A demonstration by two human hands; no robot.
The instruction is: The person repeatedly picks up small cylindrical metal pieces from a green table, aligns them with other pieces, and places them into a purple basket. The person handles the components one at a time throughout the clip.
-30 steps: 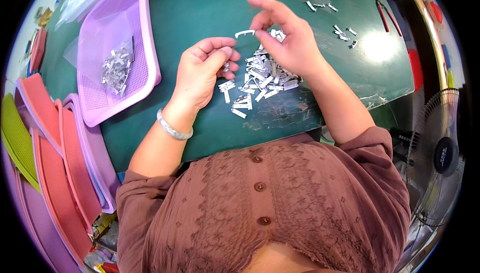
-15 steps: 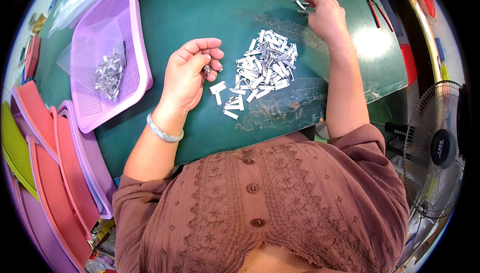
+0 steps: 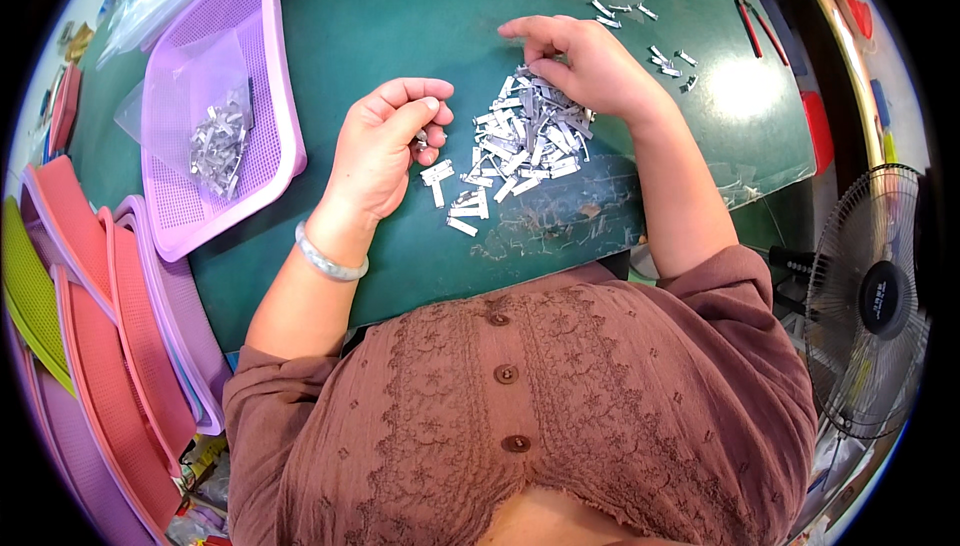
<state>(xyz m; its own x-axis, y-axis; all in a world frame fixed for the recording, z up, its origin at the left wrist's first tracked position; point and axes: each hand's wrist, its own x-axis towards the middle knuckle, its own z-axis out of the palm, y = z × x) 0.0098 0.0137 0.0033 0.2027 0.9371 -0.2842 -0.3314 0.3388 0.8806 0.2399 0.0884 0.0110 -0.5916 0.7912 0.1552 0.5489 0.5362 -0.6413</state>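
Note:
A heap of small silvery-white metal parts (image 3: 530, 136) lies on the green table. My left hand (image 3: 388, 131) is left of the heap, its fingers curled and thumb pressed in. Small metal parts (image 3: 421, 142) show between those fingers. My right hand (image 3: 578, 58) is over the far edge of the heap, index finger stretched to the left and thumb apart below it; nothing shows in its grasp. Several loose parts (image 3: 668, 61) lie right of that hand, and others (image 3: 605, 14) lie beyond it.
A purple mesh basket (image 3: 292, 136) at left holds a clear bag of metal parts (image 3: 220, 146). Stacked pink, purple and green baskets (image 3: 110, 276) stand lower left. Red-handled pliers (image 3: 750, 28) lie at far right. A fan (image 3: 870, 296) stands beyond the table's right edge.
My right hand has moved left and nearer, from the loose parts at the far right to the heap's far edge, uncovering those parts. My left hand has barely shifted.

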